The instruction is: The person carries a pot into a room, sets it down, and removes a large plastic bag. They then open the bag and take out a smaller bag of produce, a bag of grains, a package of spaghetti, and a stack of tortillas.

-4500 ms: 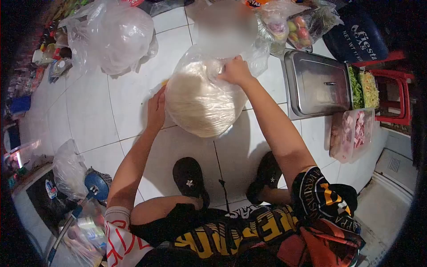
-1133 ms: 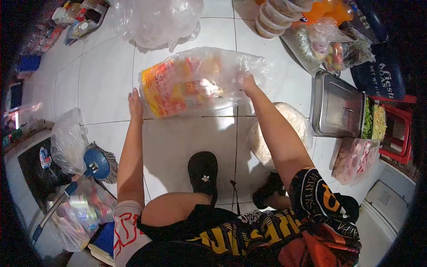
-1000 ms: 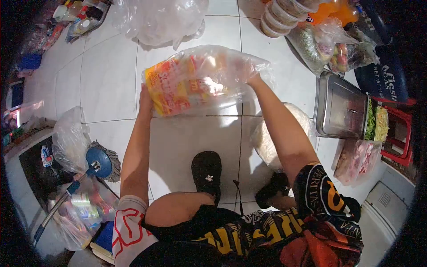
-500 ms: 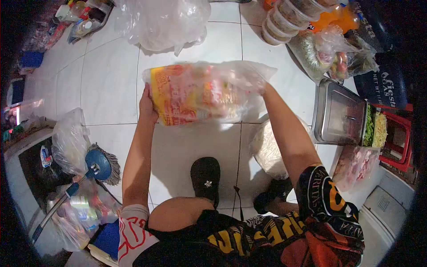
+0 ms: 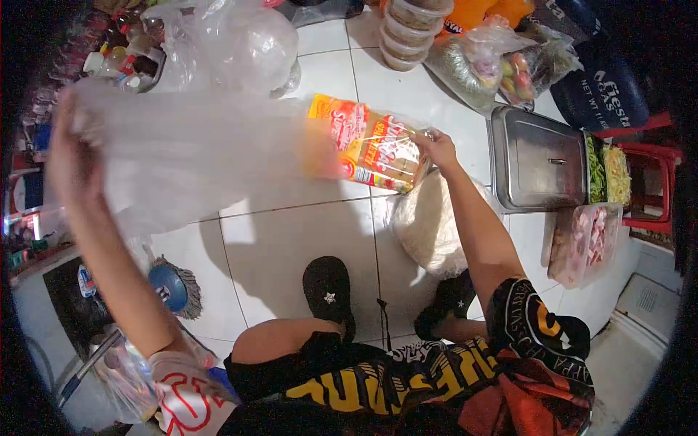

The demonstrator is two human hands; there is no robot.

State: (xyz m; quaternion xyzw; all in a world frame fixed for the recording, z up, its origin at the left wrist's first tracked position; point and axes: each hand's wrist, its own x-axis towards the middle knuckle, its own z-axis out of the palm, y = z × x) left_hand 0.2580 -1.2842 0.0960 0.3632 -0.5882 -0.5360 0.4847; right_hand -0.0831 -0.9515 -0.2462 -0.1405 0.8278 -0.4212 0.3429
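Observation:
A printed pack of spaghetti [image 5: 363, 142], yellow, orange and red with a clear end, is held above the tiled floor. My right hand [image 5: 438, 149] has its fingers closed on the clear end. From the other end stretches a cloudy plastic bag [image 5: 196, 149], smeared by motion and still partly over the pack's left edge. Far to the left, my left hand [image 5: 76, 156] grips the bag's end; its fingers are blurred. Just below the pack lies a round clear bag of pale contents [image 5: 432, 225] on the floor.
On the right stand a lidded steel pan [image 5: 542, 171], shredded vegetables [image 5: 598, 171], a tub of cut meat [image 5: 585, 243] and a gas cylinder [image 5: 603, 98]. Stacked tubs [image 5: 408, 36] and a puffed plastic bag [image 5: 254, 51] are farther back. A mop [image 5: 174, 287] lies at lower left.
My left hand has swung left and up, drawing the plastic bag largely off the spaghetti pack. My right hand now shows, holding the uncovered end. The view has shifted slightly.

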